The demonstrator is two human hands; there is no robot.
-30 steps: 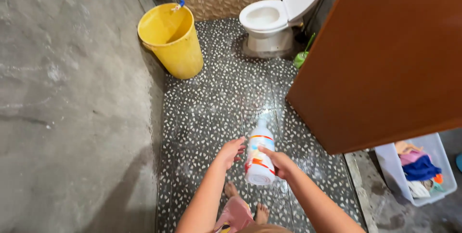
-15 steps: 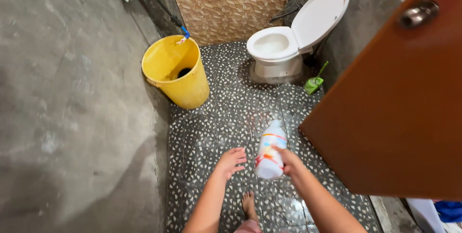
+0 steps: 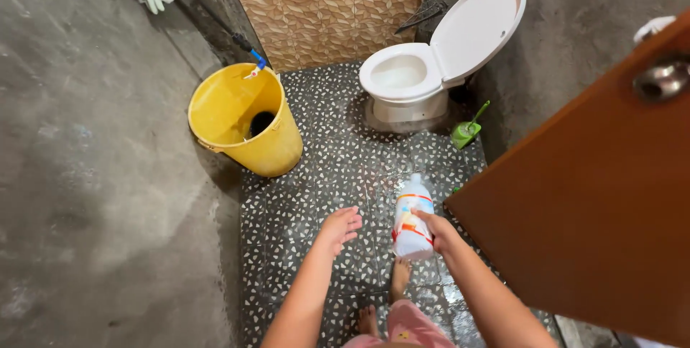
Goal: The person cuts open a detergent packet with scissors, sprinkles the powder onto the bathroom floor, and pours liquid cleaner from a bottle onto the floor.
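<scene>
Head view looks down into a small bathroom with a dark speckled floor [image 3: 323,154]. Right hand [image 3: 438,231] grips a white bottle [image 3: 412,217] with red and orange bands; fingers are wrapped round its side, closed on it. Bottle is held above the floor, tilted with its capped end pointing away from the person, base toward the camera. Left hand [image 3: 338,227] is just beside the bottle but apart from it, palm down, fingers spread loosely and holding nothing.

One bare foot [image 3: 399,276] stands on the floor directly below the bottle; pink cloth [image 3: 410,325] shows at the bottom edge.

Yellow bucket [image 3: 241,121] stands against the left concrete wall [image 3: 93,175], well apart from the hands, with a dark item lying inside it. A black hose with a blue fitting [image 3: 251,57] hangs over its rim. White toilet [image 3: 413,78] stands at the far end, lid raised against the right wall. Green brush [image 3: 466,131] sits on the floor just beside the toilet base. Brown door [image 3: 596,211] stands open on the right, near the right forearm, with a metal knob [image 3: 661,78].
</scene>
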